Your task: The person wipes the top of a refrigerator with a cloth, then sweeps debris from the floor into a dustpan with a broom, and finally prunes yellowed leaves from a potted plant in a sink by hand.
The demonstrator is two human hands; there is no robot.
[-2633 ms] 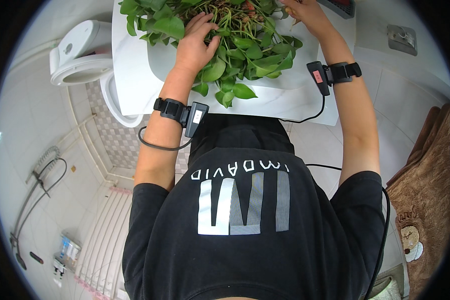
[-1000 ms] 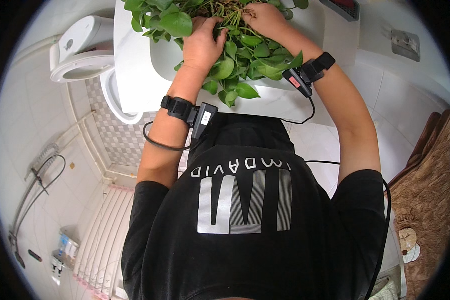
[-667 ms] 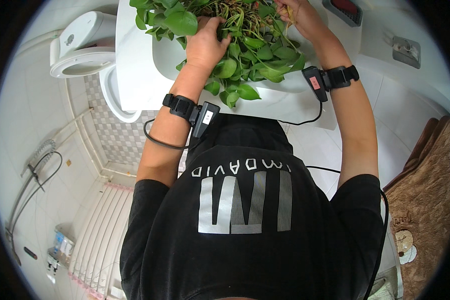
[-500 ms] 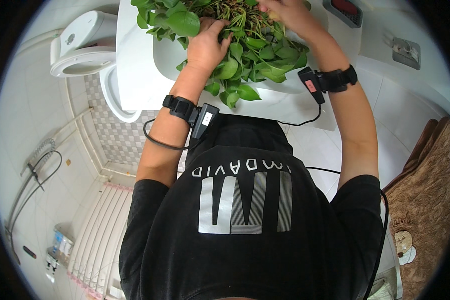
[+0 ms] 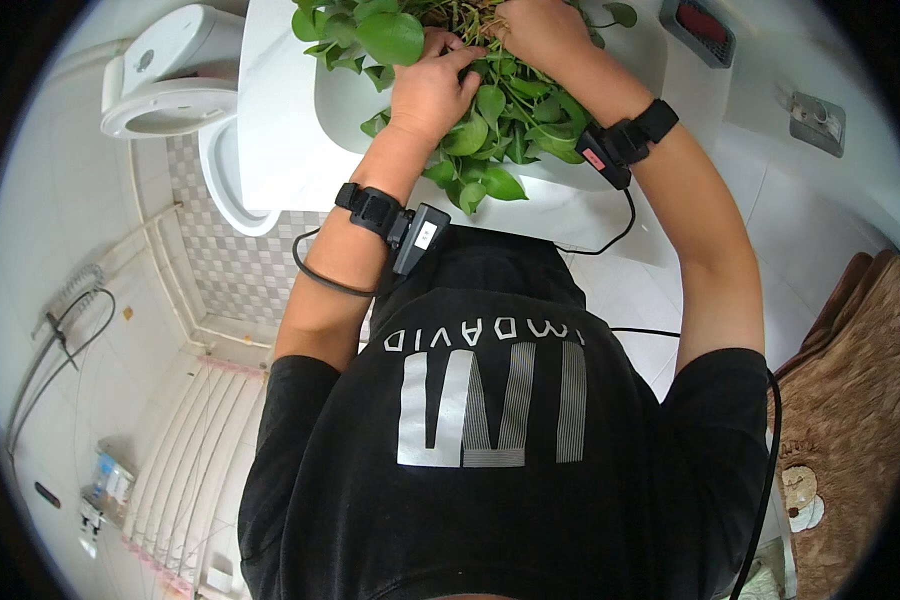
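Note:
A leafy green potted-type plant (image 5: 390,38) with heart-shaped leaves and a tangle of brownish stems lies in a white washbasin (image 5: 342,115). My left hand (image 5: 435,88) reaches into the near left of the foliage, its fingers closed around stems there. On the right, my right hand (image 5: 545,35) is closed with its fingertips pressed into the stems near the top edge of the picture. Its grip is partly hidden by the back of the hand. Leaves hang toward the basin's near rim. Each wrist wears a black strap with a small cabled device.
A white counter (image 5: 275,150) surrounds the basin. A toilet (image 5: 175,100) stands to the left, with a white tub (image 5: 232,185) beside it. A soap tray (image 5: 698,32) sits at the back right. A brown towel (image 5: 840,420) hangs on the right.
My right hand has moved left and inward, closer to the left hand, and its fingers now meet the stems. The left hand has shifted slightly right, its fingers drawn in more.

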